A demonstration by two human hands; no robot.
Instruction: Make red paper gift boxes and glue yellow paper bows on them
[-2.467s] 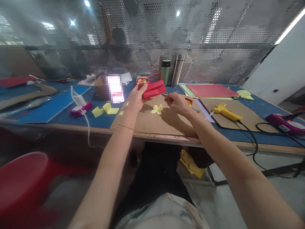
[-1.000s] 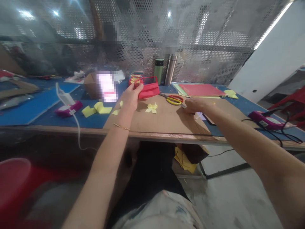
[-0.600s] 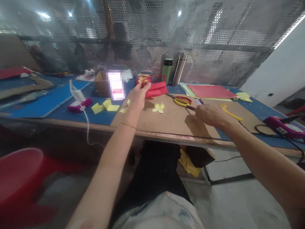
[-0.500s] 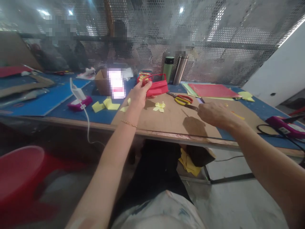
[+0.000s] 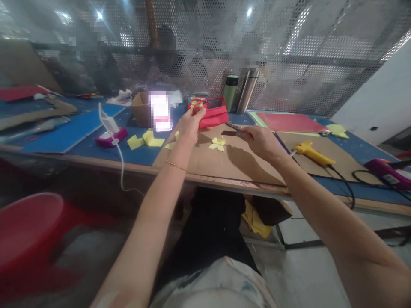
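My left hand [image 5: 190,124] is closed on a small red paper basket [image 5: 213,117] with a thin raised handle, held above the far part of the cardboard. Yellow paper pieces [image 5: 196,103] show at the basket's left end. Closed fingers of my right hand [image 5: 258,140] grip a dark flat blade [image 5: 229,133] pointing left; its handle is hidden in the hand. Scissors [image 5: 233,125] lie just beyond, only their metal tips showing; whether my fingers touch them I cannot tell. A yellow paper flower [image 5: 218,143] rests on the cardboard [image 5: 205,164] between both hands.
A yellow glue gun [image 5: 313,154] with a cord lies at right. Left are folded yellow papers [image 5: 149,139], a purple power socket [image 5: 111,137] and a lit phone [image 5: 160,112]. Behind stand a green bottle [image 5: 230,96], a steel flask [image 5: 248,94] and red sheets [image 5: 290,122].
My right hand has moved left with the blade, now covering the scissors' handles and uncovering the glue gun. My left hand still holds the basket in about the same place.
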